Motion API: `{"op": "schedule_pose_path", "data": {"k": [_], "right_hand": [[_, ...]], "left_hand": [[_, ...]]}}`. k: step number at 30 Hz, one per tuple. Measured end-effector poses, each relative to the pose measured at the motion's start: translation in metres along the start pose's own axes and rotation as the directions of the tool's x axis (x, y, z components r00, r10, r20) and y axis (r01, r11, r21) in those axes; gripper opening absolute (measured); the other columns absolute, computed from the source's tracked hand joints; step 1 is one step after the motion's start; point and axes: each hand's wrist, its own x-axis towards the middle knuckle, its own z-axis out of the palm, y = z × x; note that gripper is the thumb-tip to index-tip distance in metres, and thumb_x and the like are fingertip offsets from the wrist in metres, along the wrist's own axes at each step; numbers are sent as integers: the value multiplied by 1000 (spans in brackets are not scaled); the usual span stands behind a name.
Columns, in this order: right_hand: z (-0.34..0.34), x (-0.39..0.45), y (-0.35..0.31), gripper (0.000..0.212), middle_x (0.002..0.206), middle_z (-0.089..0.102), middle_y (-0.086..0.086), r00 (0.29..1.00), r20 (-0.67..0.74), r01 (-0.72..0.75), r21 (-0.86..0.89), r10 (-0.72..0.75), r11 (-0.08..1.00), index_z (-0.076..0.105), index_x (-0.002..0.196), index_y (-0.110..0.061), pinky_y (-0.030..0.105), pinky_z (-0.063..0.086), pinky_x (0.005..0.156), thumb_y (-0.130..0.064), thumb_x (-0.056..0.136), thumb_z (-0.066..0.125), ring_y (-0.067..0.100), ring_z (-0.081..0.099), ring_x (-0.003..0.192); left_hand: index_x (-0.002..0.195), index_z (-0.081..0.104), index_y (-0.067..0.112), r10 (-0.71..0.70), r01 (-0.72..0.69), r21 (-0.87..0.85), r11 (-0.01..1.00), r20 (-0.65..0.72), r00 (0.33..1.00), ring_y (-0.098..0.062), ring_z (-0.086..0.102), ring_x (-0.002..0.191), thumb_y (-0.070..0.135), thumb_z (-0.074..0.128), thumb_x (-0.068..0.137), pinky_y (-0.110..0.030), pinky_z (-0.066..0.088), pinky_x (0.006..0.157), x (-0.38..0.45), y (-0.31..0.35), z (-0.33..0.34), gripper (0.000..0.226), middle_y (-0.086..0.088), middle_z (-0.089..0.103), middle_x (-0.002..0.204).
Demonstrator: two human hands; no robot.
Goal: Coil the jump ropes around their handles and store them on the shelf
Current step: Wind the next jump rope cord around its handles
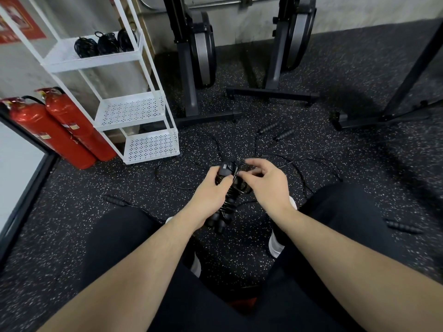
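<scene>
Low over the speckled floor [239,255], between the person's knees, the left hand [211,195] is gripping a pair of handles [221,220] with cord [231,190] coiled round them. The right hand [268,185] is pinching a loop of that cord near the top end. The cord is looking thin, light and springy, likely to unwind if let go, so the sound hold is probably around handles and coil together. Three finished bundles [105,44] are sitting on the top tier of the white shelf [134,111]. More ropes are lying loose on the floor, with spare handles [275,131] beyond the hands. Motion blur is smearing the right fingertips, and black cord against black handle is hiding how the end is tucked.
</scene>
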Motion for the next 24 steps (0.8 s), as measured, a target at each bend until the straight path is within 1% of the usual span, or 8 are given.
{"op": "schedule_pose_path", "data": {"k": [2, 5, 8, 11, 12, 14, 17, 24], "right_hand": [[-3, 2, -2, 27, 85, 71, -14, 1000, 18, 12, -12, -12, 1000, 65, 109, -41, 8, 41, 62, -27, 90, 77, -5, 61, 68], [-3, 1, -2, 15, 86, 72, -19, 999, 6, 34, -24, -34, 999, 71, 96, -38, 16, 46, 63, -22, 93, 71, -3, 63, 70], [-2, -2, -4, 17, 75, 69, -18, 997, 65, 33, -34, -30, 999, 73, 96, -35, 16, 39, 49, -21, 97, 64, -2, 54, 54], [2, -3, -3, 8, 85, 68, -18, 992, 128, -9, 9, 8, 1000, 69, 94, -34, 10, 40, 61, -29, 97, 64, -9, 57, 67], [3, -3, -2, 4, 88, 66, -17, 993, 115, -34, 22, 31, 999, 66, 93, -32, 16, 43, 68, -35, 94, 68, -6, 58, 74], [5, -1, -1, 24, 88, 62, -13, 993, 77, -91, 81, 85, 993, 59, 92, -25, 27, 48, 75, -43, 88, 74, 4, 57, 79], [3, 1, -1, 22, 82, 64, -10, 989, 107, -114, 117, 101, 987, 65, 85, -20, 34, 50, 81, -39, 89, 74, 8, 57, 76], [-1, 0, -3, 13, 88, 65, -13, 994, 105, -9, 156, -8, 988, 67, 92, -20, 10, 44, 68, -21, 87, 79, -7, 53, 69]], "left_hand": [[124, 50, 39, 11, -11, 15, 1000, 11, 1000, -7, 62, 97, 44, 52, 103, -25, 43, 73, 0, -1, 0, 21, 13, 66, 107], [123, 47, 37, 29, -30, 62, 998, 19, 999, -3, 60, 95, 38, 57, 102, -20, 42, 73, 1, -2, 2, 23, 17, 63, 106], [124, 46, 31, 62, -59, 133, 989, -21, 998, -9, 61, 93, 33, 58, 102, -24, 45, 75, 4, 0, 1, 25, 14, 63, 104], [122, 44, 34, 120, -107, 259, 960, -34, 992, -11, 62, 84, 34, 62, 98, -33, 47, 73, 4, 0, 2, 30, 10, 63, 101], [122, 43, 35, 150, -133, 307, 943, -33, 988, -11, 62, 85, 36, 63, 97, -33, 47, 69, 3, -1, 4, 32, 10, 63, 102], [125, 45, 35, 195, -164, 365, 916, -51, 979, -13, 62, 92, 39, 65, 94, -34, 49, 73, 1, -3, 8, 37, 10, 63, 108], [130, 44, 35, 203, -149, 396, 906, -96, 975, -17, 64, 98, 44, 64, 93, -40, 54, 82, 0, -3, 12, 43, 9, 62, 116], [135, 42, 36, 264, -176, 465, 868, -131, 956, -23, 64, 101, 47, 64, 93, -44, 54, 85, 0, -1, 11, 49, 6, 61, 121]]}}
